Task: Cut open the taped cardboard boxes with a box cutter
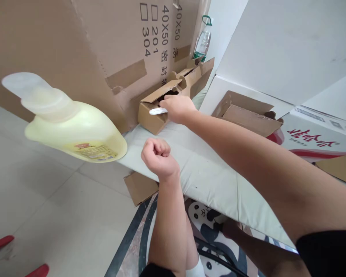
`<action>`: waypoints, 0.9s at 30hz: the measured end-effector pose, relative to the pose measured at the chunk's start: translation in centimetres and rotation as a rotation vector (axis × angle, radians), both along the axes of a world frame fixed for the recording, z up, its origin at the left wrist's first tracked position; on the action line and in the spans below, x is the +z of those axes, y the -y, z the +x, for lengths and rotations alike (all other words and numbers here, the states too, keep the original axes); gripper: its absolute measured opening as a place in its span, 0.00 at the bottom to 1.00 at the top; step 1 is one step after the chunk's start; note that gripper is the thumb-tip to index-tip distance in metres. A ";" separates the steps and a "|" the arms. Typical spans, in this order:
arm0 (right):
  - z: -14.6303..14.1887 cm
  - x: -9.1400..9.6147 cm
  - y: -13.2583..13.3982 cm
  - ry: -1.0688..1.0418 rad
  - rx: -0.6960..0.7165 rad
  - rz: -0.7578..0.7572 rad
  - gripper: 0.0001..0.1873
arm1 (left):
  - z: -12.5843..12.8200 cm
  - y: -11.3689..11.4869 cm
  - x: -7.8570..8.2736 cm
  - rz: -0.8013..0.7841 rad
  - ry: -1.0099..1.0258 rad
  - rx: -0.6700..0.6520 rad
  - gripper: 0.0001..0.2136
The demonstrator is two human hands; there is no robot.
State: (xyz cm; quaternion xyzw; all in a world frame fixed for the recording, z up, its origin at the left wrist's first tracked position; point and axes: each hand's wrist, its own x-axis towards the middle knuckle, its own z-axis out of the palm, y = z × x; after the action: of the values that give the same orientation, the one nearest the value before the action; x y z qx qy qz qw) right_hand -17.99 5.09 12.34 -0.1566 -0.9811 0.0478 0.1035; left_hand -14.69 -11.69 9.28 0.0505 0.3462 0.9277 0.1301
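Note:
My right hand (177, 107) reaches out to the mouth of a small open cardboard box (152, 113) and is closed on a thin white object (158, 111) that I cannot name. My left hand (159, 157) is a closed fist over the edge of a pale grey pad (207, 173), with nothing showing in it. A pale yellow plastic bottle (75, 129) with a white cap and a label lies tilted to the left of the fist. Neither hand touches it, and I cannot make out what holds it up.
A big cardboard carton (103, 42) printed 40X50 stands behind the small box. A water bottle (203, 40) stands at the back. Right of it are white panels (276, 46), another open cardboard box (248, 115) and a red-and-white carton (314, 140). Tiled floor (46, 200) lies left.

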 end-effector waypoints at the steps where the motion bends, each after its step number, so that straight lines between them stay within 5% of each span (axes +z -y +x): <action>1: 1.6 -0.2 -0.1 -0.028 -0.004 0.016 0.20 | 0.0 0.5 0.5 0.012 -0.027 0.032 0.16; 4: 9.0 -0.3 0.4 -0.133 -0.007 0.032 0.08 | -0.2 2.5 2.1 0.050 -0.121 0.109 0.16; 8: 22.4 0.3 2.5 -0.181 0.097 0.001 0.10 | -0.3 2.9 2.2 -0.019 -0.209 0.128 0.17; 11: 31.2 0.7 4.9 -0.265 0.095 0.020 0.14 | 0.9 0.3 0.3 -0.124 -0.402 -0.051 0.10; 13: 35.2 0.8 6.6 -0.251 0.022 0.026 0.16 | 2.9 -1.9 -1.0 -0.254 -0.601 -0.362 0.03; 16: 38.8 0.8 8.1 -0.240 -0.082 0.036 0.15 | 6.7 -4.4 -1.8 -0.446 -0.953 -0.675 0.13; 18: 40.4 0.7 8.4 -0.252 -0.150 0.058 0.13 | 8.9 -5.2 -2.0 -0.635 -1.163 -0.710 0.12; 22: 43.1 -0.6 8.6 -0.375 -0.350 -0.031 0.11 | 11.7 -6.3 -2.9 -0.916 -1.321 -0.614 0.10; 27: 43.1 -3.7 9.8 -0.596 -0.465 -0.513 0.14 | 13.3 -7.0 -5.0 -0.780 -1.246 -0.354 0.27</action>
State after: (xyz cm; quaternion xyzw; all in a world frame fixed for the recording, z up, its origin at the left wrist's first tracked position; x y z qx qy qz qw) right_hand 25.11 -4.75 8.62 -0.3724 -0.8038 0.3076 0.3473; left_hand -1.38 -4.64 4.27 0.5708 0.6455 0.5032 0.0657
